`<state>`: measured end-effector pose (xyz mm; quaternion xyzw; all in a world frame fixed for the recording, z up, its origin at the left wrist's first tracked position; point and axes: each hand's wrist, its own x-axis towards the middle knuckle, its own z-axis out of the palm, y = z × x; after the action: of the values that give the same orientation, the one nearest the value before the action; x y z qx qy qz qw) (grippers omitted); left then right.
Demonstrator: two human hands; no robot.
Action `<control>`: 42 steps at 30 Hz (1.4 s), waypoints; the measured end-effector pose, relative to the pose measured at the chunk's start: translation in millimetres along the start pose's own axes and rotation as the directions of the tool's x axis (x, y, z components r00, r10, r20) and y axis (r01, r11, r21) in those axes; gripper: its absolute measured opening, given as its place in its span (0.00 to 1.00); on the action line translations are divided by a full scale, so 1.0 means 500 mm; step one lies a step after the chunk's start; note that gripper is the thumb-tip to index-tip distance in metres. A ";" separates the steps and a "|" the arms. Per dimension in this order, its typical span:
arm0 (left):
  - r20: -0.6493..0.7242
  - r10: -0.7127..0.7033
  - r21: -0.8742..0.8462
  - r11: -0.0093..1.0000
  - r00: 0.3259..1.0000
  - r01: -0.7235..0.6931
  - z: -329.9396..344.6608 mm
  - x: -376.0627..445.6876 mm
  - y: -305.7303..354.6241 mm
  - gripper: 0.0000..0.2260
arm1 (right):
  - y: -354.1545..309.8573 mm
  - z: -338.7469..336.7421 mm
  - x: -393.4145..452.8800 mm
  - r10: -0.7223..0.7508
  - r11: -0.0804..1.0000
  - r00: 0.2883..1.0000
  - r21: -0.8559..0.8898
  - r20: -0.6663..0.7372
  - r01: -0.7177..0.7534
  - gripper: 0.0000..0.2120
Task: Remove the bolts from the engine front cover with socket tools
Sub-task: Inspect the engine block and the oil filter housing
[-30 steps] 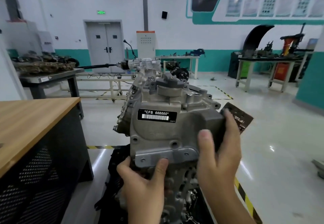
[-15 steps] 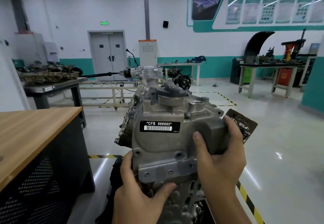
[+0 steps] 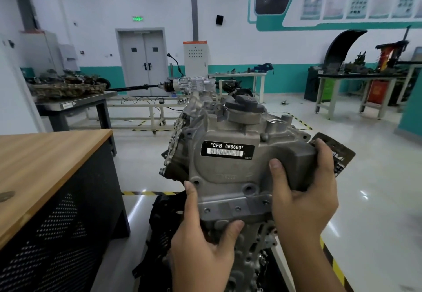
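The engine front cover [image 3: 230, 177] sits at the near end of the engine [image 3: 205, 118] in front of me, its black CFB 666660 label [image 3: 227, 150] facing me; my left hand [image 3: 203, 241] grips its lower left corner, thumb curled under the bottom flange and forefinger up the left edge; my right hand [image 3: 306, 195] wraps its right side, thumb on the face and fingers over the top; since half a second ago the left forefinger has climbed higher along the edge, while the right grip has stayed much as it was; the wooden worktop [image 3: 45, 166] lies well apart to my left.
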<state>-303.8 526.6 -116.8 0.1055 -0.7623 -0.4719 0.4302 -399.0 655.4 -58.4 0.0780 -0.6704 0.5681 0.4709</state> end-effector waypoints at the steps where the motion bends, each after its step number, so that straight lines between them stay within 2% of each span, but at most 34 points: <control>1: 0.002 -0.003 -0.014 1.000 1.000 0.003 0.001 -0.001 -0.001 0.52 | -0.002 0.002 0.000 0.010 1.000 1.000 0.007 0.000 -0.010 0.36; 4: -0.015 0.001 -0.055 0.998 1.000 -0.002 -0.006 0.000 -0.006 0.51 | -0.012 0.008 -0.002 0.006 1.000 1.000 0.030 0.022 -0.007 0.36; 9: -0.084 0.052 0.030 0.998 0.995 -0.050 -0.016 0.007 -0.012 0.49 | -0.026 0.011 0.002 -0.027 1.000 0.998 -0.003 0.065 0.028 0.33; 14: -0.007 0.077 0.034 0.996 0.997 -0.077 -0.009 0.012 -0.001 0.49 | -0.015 -0.006 0.024 0.002 0.999 0.995 0.049 0.098 -0.006 0.29; 19: -0.015 0.087 -0.010 0.996 0.996 -0.087 -0.001 0.026 -0.010 0.50 | -0.016 0.003 0.032 0.021 0.999 0.998 0.025 0.062 -0.022 0.29; 25: 0.046 0.094 0.118 0.988 0.995 -0.098 -0.008 0.021 -0.025 0.49 | -0.015 0.000 0.010 0.011 0.999 0.999 -0.051 0.052 -0.008 0.31; 27: -0.005 0.096 0.105 0.990 0.995 -0.095 -0.011 0.009 -0.044 0.44 | -0.014 -0.003 0.009 0.014 0.998 0.998 -0.054 0.061 -0.011 0.31; 29: -0.181 0.031 -0.026 0.999 0.983 -0.037 -0.004 -0.030 -0.076 0.26 | -0.013 -0.003 0.007 0.019 0.999 0.998 -0.046 0.056 -0.016 0.32; 30: -0.276 -0.121 -0.117 0.989 0.953 0.092 0.002 -0.054 -0.094 0.17 | -0.014 -0.002 0.006 0.025 0.999 0.998 -0.043 0.052 -0.023 0.33; 31: -0.322 -0.356 -0.216 0.930 0.877 0.298 0.012 -0.075 -0.115 0.12 | -0.015 0.000 0.004 0.036 0.999 0.998 -0.042 0.050 -0.034 0.35; 32: -0.295 -0.626 -0.309 0.778 0.722 0.548 0.024 -0.093 -0.141 0.12 | -0.015 0.000 0.000 0.052 0.998 0.997 -0.041 0.050 -0.050 0.37; 33: -0.185 -0.845 -0.375 0.532 0.501 0.759 0.035 -0.106 -0.159 0.16 | -0.014 0.000 -0.005 0.071 0.997 0.996 -0.036 0.048 -0.069 0.39; 34: -0.034 -0.951 -0.377 0.298 0.309 0.877 0.047 -0.114 -0.171 0.24 | -0.012 -0.001 -0.011 0.091 0.996 0.995 -0.016 0.045 -0.090 0.43; 35: 0.088 -0.976 -0.363 0.155 0.200 0.919 0.057 -0.118 -0.182 0.31 | -0.008 0.001 -0.016 0.121 0.992 0.992 0.017 0.040 -0.122 0.45; 36: 0.160 -0.970 -0.376 0.113 0.185 0.920 0.065 -0.123 -0.192 0.36 | -0.004 0.002 -0.020 0.163 0.985 0.986 0.057 0.035 -0.165 0.48; 38: 0.212 -0.940 -0.489 0.135 0.267 0.862 0.083 -0.131 -0.208 0.39 | 0.001 0.002 -0.025 0.239 0.962 0.971 0.132 0.019 -0.239 0.46; 40: 0.217 -0.925 -0.576 0.136 0.311 0.806 0.089 -0.130 -0.206 0.43 | 0.002 0.004 -0.026 0.266 0.946 0.964 0.186 0.017 -0.264 0.38; 42: 0.192 -0.926 -0.628 0.139 0.326 0.766 0.091 -0.121 -0.207 0.43 | -0.002 0.002 -0.026 0.277 0.935 0.961 0.224 0.013 -0.273 0.34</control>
<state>-326.9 534.4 -242.9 0.4271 -0.3005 -0.8336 0.1800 -392.0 648.5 -67.0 0.0307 -0.6019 0.7010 0.3813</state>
